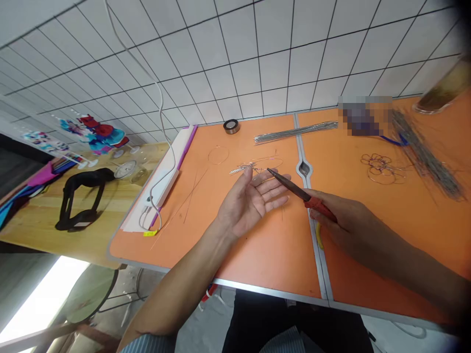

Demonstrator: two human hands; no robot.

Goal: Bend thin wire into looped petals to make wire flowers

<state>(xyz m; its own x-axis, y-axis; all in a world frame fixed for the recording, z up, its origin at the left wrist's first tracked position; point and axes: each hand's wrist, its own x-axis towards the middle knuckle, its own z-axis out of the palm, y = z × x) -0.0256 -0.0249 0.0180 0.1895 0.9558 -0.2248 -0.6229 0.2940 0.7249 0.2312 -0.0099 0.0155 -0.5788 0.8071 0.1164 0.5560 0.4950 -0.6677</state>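
My left hand (250, 203) is palm up over the orange table, its fingers stretched and the thumb apart from them. Just beyond the thumb and index finger is a silver wire piece (239, 169) with a coiled end and thin loops; whether the thumb touches it cannot be made out. In my right hand (338, 215) is a pair of pliers (290, 185) with dark, narrow jaws and red-wrapped handles. The tip of its jaws points left, close to my left index finger.
Straight wires (294, 132), a tape roll (231, 126) and a wire ring (218, 155) lie toward the wall. A wire tangle (380, 169) and wire bundle (429, 154) are on the right. A power strip (162, 189) runs along the left. A metal seam (320, 264) crosses the orange table (268, 264).
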